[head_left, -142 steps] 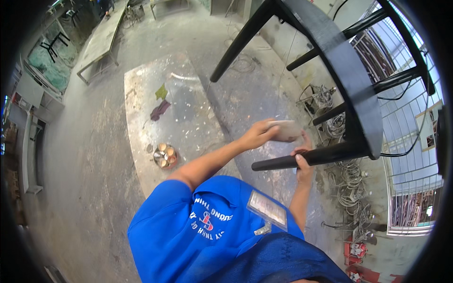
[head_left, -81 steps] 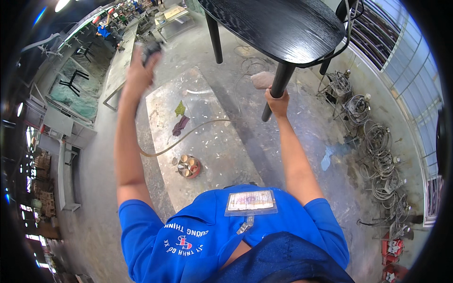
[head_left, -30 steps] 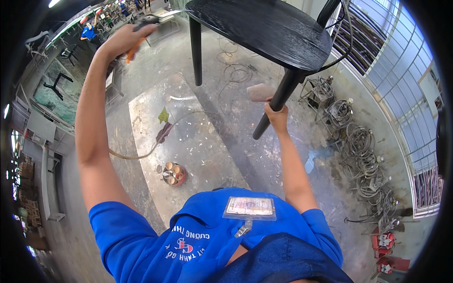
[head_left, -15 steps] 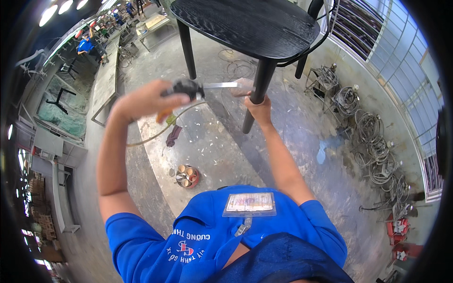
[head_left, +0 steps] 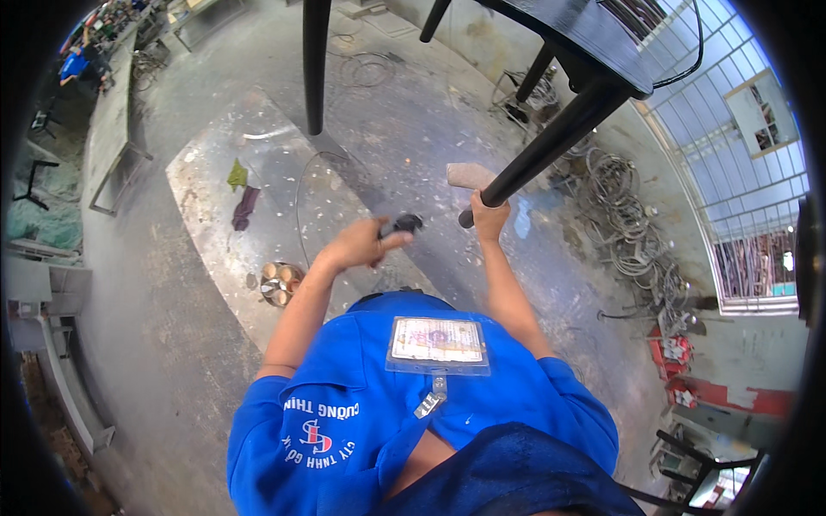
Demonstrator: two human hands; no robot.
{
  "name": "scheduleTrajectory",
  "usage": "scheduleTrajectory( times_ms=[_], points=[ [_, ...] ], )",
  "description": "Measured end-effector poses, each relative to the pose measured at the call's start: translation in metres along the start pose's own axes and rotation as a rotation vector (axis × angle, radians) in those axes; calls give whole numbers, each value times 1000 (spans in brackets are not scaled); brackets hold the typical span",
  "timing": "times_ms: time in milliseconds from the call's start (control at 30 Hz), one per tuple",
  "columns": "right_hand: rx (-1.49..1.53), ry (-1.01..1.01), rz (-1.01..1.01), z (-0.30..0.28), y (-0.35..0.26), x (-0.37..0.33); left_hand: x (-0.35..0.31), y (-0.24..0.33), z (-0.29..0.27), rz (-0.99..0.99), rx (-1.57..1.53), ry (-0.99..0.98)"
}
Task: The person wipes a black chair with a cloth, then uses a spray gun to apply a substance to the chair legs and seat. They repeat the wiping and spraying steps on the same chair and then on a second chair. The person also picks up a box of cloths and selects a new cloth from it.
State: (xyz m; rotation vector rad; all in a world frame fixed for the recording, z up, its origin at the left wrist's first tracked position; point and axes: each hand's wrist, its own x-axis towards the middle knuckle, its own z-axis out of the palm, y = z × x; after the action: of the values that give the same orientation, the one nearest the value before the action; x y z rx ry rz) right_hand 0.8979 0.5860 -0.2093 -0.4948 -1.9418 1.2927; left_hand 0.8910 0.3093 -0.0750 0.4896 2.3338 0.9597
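Note:
A black wooden chair (head_left: 572, 116) is tilted up in front of me, its legs pointing down toward me. My right hand (head_left: 492, 217) is wrapped round one leg near its lower end. A pale brown pad (head_left: 469, 176), which looks like a sanding pad, sticks out beside the same hand, against the leg. To the left of the leg and apart from it, my left hand (head_left: 357, 245) is closed on a black hand tool (head_left: 403, 227). Its exact kind is blurred.
A low, spotted board (head_left: 215, 146) lies below, with a green rag (head_left: 237, 175), a dark purple rag (head_left: 245, 209) and a container of small cups (head_left: 280, 282) on it. Coiled hoses (head_left: 615, 185) line the right wall. A long bench (head_left: 116, 146) stands at left.
My left hand has come down toward my body with the tool, away from the chair leg. The chair has turned and shifted right, its leg slanting, still in my right hand.

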Motion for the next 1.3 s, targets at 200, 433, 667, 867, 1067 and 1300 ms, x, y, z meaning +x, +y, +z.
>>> scheduleTrajectory(
  times_ms=[200,433,667,867,1067,1300],
  points=[
    [-127,50,112,-32,19,-27,17,-5,9,125,-11,-340],
    [-207,104,143,-54,20,-47,20,-9,29,147,71,-374],
    [-112,16,303,-64,20,-44,13,34,-43,535,-383,290],
    [140,89,578,-51,20,-21,5,19,-9,471,-389,273],
    [145,-24,679,-61,38,17,17,-32,63,96,54,-226],
    [625,380,980,-39,67,115,-14,-88,38,109,-139,-201]
  ],
)
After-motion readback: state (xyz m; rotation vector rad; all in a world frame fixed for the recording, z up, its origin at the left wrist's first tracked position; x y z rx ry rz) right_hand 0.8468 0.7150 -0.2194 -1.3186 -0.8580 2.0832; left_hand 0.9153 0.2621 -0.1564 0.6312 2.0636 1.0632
